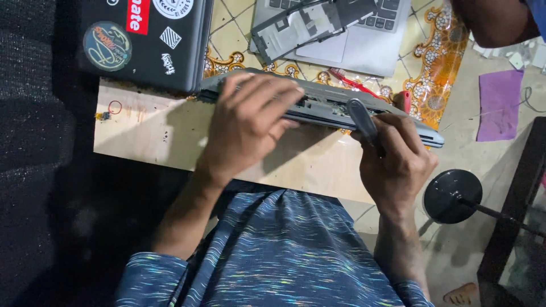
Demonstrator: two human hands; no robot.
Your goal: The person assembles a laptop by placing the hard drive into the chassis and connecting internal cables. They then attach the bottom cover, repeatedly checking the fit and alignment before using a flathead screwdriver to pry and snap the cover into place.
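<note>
Wooden board (148,133): grey laptop (324,105) on edge, left-right.

Three laptops are showing: one grey laptop (318,105) standing on its edge, one black stickered laptop (145,40) lying closed, and one silver laptop (364,48) lying open. Two hands are working, the left hand (247,125) and the right hand (395,162), with one dark-handled tool (364,122) between them. One purple cloth (499,105), one round black stand base (453,196), one wooden board (148,133) and one other person's arm (495,20) are also appearing.
</note>
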